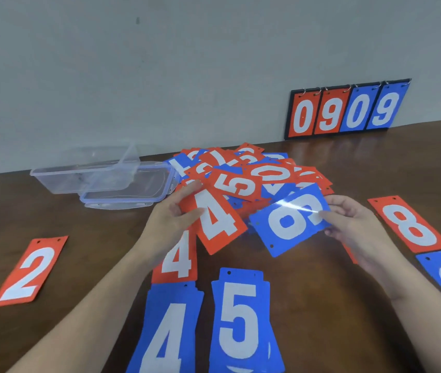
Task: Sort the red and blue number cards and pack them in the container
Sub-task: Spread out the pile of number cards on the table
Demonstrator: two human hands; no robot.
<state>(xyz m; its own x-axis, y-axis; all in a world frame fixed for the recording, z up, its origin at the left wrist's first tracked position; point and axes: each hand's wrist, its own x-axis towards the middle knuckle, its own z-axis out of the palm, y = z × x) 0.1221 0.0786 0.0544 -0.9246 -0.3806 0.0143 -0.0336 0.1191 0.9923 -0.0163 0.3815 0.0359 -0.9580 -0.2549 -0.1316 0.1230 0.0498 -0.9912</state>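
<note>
Red lay farthest left: a 2 card (29, 273) flat on the brown counter (308, 292). Behind it sat a clear container (85, 175) with its lid (130, 191) beside it. The left hand (172, 215) pinched a red 4 card (215, 220) at its edge, above sorted blue 4 (167, 332) and 5 (242, 321) cards. A mixed pile (251, 172) lay behind. The right hand (354, 224) gripped a blue 8 card (290, 220). A red 8 card (409, 224) lay at the right, a scoreboard (347, 110) against the wall.
</note>
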